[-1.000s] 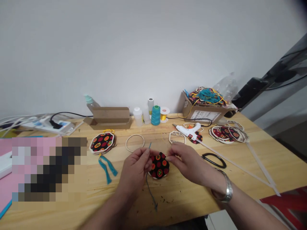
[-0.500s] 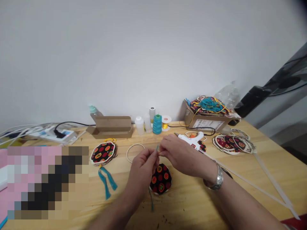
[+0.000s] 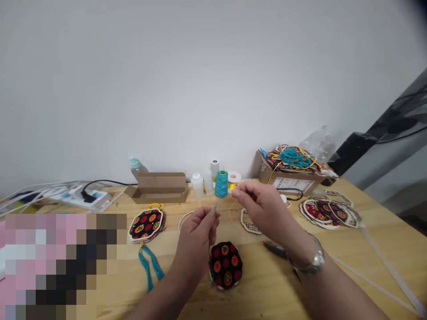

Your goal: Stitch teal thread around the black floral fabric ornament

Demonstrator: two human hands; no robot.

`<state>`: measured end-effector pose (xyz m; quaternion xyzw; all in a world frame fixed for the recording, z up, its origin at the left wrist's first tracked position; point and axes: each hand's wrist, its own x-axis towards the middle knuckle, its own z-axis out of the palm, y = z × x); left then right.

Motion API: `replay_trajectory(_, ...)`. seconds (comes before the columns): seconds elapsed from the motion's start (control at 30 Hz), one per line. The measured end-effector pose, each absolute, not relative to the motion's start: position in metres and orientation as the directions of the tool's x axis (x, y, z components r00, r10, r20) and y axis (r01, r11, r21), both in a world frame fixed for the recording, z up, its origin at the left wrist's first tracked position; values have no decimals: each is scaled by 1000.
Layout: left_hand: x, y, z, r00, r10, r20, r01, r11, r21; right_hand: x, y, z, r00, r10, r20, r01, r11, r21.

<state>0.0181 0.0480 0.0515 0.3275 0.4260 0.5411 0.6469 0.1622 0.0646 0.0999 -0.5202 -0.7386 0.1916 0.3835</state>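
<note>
My left hand (image 3: 199,229) is closed in a pinch on a teal thread (image 3: 215,206), whose short end sticks up above the fingertips. To its right, my right hand (image 3: 262,206) pinches a thin yellow cord (image 3: 231,213) that hangs down in a curve from the fingers. Just below the left hand, a black padded fabric piece (image 3: 227,266) with red and orange round motifs lies on the table. A teal strand runs along its left edge. Near my right hand is an octagonal wooden lattice frame (image 3: 247,222), partly covered by that hand.
Patterned pieces (image 3: 147,226) with teal tassels (image 3: 150,264) lie left. Behind stand an open cardboard box (image 3: 162,186), a teal thread cone (image 3: 221,184) and a yellow cord spool (image 3: 233,178). A filled carton (image 3: 290,178) is at right. A dark-handled tool (image 3: 274,248) lies by my right wrist.
My right hand has moved right, away from my left hand, and the yellow cord now shows hanging from it. My left hand keeps its pinch. The whole view has shifted slightly upward.
</note>
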Motion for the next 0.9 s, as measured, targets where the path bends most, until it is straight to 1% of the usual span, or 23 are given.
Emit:
replay_trajectory(0.1, 15, 46, 50, 5, 980, -201, -448, 182, 875, 156, 49, 89, -212, 958, 196, 494, 278, -824)
replay_trajectory(0.23, 14, 38, 47, -18, 967, -254, -512, 210, 833, 145, 39, 62, -221, 975, -1, 334, 75, -940)
replay_trajectory(0.33, 16, 34, 42, -13, 964, -266, -532, 219, 818, 139, 40, 45, -204, 977, -59, 127, -33, -991)
replay_trajectory(0.4, 16, 32, 36, -5, 970, -244, -513, 207, 833, 137, 41, 39, -172, 983, -62, 40, -56, -998)
replay_trajectory(0.43, 16, 32, 33, 0, 974, -228, -493, 198, 847, 136, 42, 36, -141, 988, -63, 29, -59, -998)
replay_trajectory(0.5, 15, 31, 29, 8, 979, -202, -434, 186, 882, 137, 42, 32, -77, 996, -53, 51, -49, -997)
replay_trajectory(0.57, 15, 30, 26, 9, 984, -176, -363, 168, 917, 137, 42, 28, -44, 999, -14, 85, -11, -996)
replay_trajectory(0.7, 15, 27, 24, 14, 992, -129, -235, 129, 964, 138, 41, 23, -31, 997, 70, 121, 73, -990)
replay_trajectory(0.9, 16, 24, 19, 45, 996, -83, -81, 86, 993, 139, 40, 28, -27, 989, 148, 182, 150, -972)
